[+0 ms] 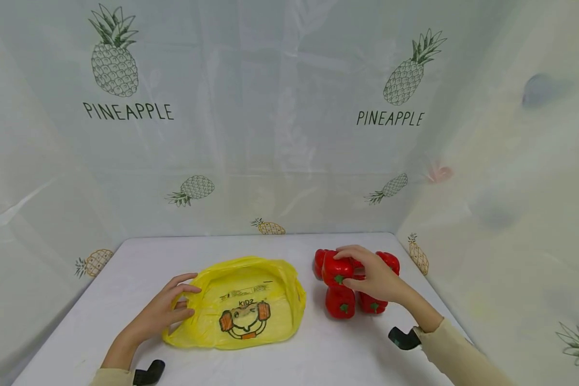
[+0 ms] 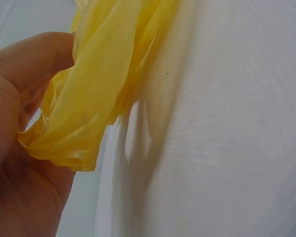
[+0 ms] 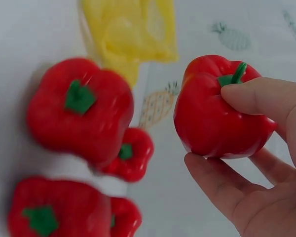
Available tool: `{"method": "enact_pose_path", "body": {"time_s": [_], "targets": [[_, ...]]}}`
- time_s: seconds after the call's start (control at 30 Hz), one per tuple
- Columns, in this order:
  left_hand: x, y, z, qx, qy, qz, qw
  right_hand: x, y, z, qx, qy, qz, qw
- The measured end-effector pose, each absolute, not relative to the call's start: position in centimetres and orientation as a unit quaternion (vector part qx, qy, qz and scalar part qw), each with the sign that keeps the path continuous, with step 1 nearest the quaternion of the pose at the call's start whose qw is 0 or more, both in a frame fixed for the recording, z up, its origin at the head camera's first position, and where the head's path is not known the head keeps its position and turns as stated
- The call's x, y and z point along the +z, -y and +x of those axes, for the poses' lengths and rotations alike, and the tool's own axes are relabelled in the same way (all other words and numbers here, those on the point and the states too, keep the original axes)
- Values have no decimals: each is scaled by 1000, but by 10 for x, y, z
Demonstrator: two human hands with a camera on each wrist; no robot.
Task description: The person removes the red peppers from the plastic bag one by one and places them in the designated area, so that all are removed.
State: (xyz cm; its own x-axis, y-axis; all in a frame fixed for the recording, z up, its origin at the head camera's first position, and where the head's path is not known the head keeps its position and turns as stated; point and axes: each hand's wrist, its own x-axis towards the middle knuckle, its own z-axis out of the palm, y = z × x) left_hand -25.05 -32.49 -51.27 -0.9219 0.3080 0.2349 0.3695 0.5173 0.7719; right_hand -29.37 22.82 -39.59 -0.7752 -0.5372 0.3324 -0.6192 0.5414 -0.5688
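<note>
My right hand (image 1: pixel 377 274) grips a red bell pepper (image 1: pixel 336 269), thumb by its green stem and fingers around its far side. In the right wrist view, that held pepper (image 3: pixel 222 113) is up off the table beside the others. Below and around it are several more red peppers, such as one in front (image 1: pixel 340 303) and another at the back right (image 1: pixel 388 261). To the left, my left hand (image 1: pixel 158 311) holds the left edge of a yellow plastic bag (image 1: pixel 251 321). Its gathered edge (image 2: pixel 96 98) lies between thumb and fingers in the left wrist view.
Under everything is a white table (image 1: pixel 328 354). A pale curtain (image 1: pixel 270 134) printed with pineapples rises behind it and along the sides. The bag lies with its mouth spread wide and a cartoon print showing, left of the peppers.
</note>
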Motion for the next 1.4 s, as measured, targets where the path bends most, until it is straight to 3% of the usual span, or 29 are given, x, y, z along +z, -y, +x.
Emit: {"method": "enact_pose_path", "body": {"time_s": [0.9, 1.4], "targets": [[-508, 322, -249, -445, 874, -190, 31, -415, -352, -300, 313, 888, 314, 124], [-506, 321, -252, -438, 881, -177, 23, -435, -377, -294, 327, 892, 295, 96]]}}
